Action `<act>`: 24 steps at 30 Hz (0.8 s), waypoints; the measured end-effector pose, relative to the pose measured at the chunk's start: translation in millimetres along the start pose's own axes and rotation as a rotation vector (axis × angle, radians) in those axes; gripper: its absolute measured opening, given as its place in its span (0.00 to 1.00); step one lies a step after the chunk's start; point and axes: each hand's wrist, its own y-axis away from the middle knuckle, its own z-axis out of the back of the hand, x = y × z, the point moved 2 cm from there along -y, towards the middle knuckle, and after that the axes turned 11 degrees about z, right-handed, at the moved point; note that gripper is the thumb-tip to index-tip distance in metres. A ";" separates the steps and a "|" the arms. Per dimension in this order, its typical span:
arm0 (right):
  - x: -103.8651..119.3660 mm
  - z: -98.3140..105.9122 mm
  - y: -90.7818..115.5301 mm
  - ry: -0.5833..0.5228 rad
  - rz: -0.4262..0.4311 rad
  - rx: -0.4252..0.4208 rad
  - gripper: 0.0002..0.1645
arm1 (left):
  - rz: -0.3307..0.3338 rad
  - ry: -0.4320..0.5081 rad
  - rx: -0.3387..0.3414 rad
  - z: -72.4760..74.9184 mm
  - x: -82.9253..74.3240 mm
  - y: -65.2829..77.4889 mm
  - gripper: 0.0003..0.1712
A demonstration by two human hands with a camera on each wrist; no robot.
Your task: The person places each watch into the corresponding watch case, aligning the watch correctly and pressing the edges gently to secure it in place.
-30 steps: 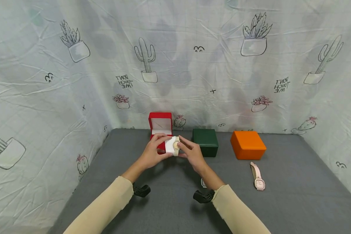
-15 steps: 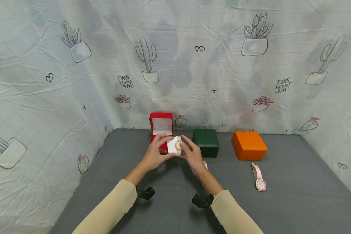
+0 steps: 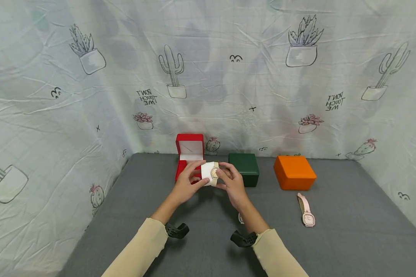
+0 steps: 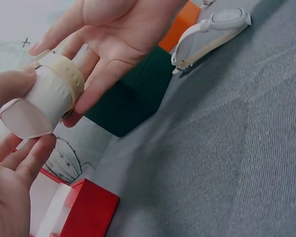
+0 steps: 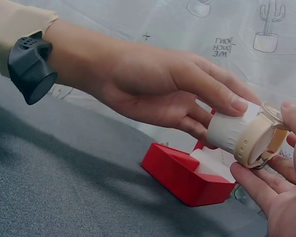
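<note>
Over the table, in front of an open red watch box (image 3: 190, 137), both hands hold a white watch cushion with a cream-strapped watch around it. My left hand (image 3: 185, 186) grips the bare end of the cushion (image 5: 226, 131) between thumb and fingers. My right hand (image 3: 236, 188) pinches the watch (image 3: 214, 173), thumb at its round dial and fingers at the strap (image 4: 66, 69). In the right wrist view the strap (image 5: 251, 140) loops the cushion near its end, its buckle on the underside. The red box's base is partly hidden behind my left hand in the head view.
A closed green box (image 3: 244, 165) stands right of the red one, with an orange box (image 3: 294, 173) farther right. A pink watch (image 3: 306, 211) lies in front of the orange box. Another watch (image 3: 240, 218) is mostly hidden by the right forearm. A patterned curtain (image 3: 208, 77) hangs behind the table.
Both hands have shifted slightly right, taking the cushion and watch with them. The grips look much the same, and the boxes have stayed in place.
</note>
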 end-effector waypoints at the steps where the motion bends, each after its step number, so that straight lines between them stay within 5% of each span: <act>1: -0.2 0.0 -0.2 -0.006 0.001 -0.006 0.23 | 0.003 0.010 0.000 -0.5 0.7 -0.2 0.37; 14: -4.7 1.7 4.0 0.030 0.012 -0.020 0.23 | 0.090 0.011 -0.002 -3.8 -0.9 2.3 0.35; 24: -10.3 2.5 10.0 -0.028 -0.039 0.010 0.29 | 0.064 0.041 0.048 -3.5 -0.4 4.9 0.35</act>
